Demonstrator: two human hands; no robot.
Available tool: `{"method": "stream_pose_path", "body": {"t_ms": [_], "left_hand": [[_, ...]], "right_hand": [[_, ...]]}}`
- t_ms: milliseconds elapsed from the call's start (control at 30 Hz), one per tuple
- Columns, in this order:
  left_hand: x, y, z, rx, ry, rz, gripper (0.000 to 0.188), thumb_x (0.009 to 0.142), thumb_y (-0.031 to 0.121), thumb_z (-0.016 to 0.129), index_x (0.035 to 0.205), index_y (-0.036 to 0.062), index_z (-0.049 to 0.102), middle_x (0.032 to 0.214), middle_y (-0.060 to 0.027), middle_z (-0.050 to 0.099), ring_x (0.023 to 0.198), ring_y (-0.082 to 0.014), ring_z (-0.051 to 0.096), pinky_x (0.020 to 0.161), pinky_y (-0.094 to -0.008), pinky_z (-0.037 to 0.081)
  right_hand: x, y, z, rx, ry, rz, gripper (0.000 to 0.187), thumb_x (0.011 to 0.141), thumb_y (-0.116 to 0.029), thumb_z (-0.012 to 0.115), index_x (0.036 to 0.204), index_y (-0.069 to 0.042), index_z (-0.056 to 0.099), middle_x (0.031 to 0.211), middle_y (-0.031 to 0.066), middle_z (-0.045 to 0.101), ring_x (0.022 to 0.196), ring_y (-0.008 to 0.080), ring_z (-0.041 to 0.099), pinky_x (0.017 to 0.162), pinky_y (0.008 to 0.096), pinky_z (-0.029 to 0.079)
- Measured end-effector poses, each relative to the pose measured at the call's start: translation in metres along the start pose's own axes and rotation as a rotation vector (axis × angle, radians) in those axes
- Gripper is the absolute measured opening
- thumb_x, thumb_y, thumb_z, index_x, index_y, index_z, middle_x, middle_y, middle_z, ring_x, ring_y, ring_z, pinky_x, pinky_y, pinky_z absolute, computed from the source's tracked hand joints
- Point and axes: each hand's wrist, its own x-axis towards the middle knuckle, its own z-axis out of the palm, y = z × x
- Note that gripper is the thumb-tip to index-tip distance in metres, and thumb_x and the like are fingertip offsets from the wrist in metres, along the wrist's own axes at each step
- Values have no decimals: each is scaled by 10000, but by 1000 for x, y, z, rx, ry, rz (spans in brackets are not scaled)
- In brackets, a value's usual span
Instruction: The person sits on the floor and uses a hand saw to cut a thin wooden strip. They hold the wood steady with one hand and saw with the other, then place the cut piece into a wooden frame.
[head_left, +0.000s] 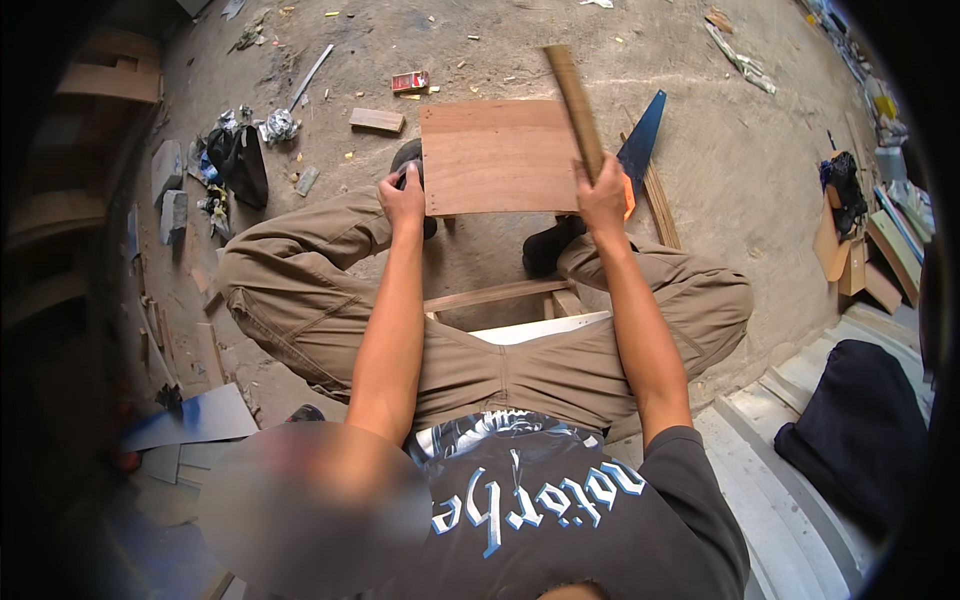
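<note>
So the person was sitting low with knees spread, leaning over a flat square reddish-brown plywood panel (pixel 498 157) that rested on the dusty concrete floor (pixel 720 150) between their feet. The left hand (pixel 403 196) was curled down on the panel's near left corner, grip pressed on the edge, though I couldn't tell if something small was tucked under the fingers. The right hand (pixel 603 196) had its grip closed tight round a narrow brown wooden strip (pixel 575 108), held up at a slant over the panel's right edge, not lying flat on it. As far as I could judge, nothing was joined yet: the strip sat loose in the hand and the panel looked bare. A blue-bladed handsaw with an orange handle (pixel 640 150) lay just behind that hand, and offcuts like a small wooden block (pixel 377 120) were scattered around.
</note>
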Motion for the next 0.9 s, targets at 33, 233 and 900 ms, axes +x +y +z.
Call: {"method": "stream_pose_path", "body": {"t_ms": [33,233,900], "left_hand": [[2,-21,9,-24,-130,-85,604,871,532,607,1104,-25,611,1079,-188,653,1027,-320,622,905,-420,472],[-23,-22,29,40,-486,16,527,862,444,620,1075,-36,672,1014,-215,697,942,-288,664,837,-364,487],[16,64,-18,-592,-388,-14,424,864,418,737,954,4,716,851,3,677,736,-67,573,675,-227,460]], "right_hand": [[3,13,2,-33,68,13,541,883,-402,669,1163,37,522,960,287,630,977,439,619,840,492,483],[6,91,15,280,-287,259,672,896,-510,634,1170,95,532,1089,312,630,1059,376,626,908,408,475],[67,21,-2,483,-159,420,831,924,-622,513,1262,134,450,1196,296,583,1146,356,578,951,396,445]]}}
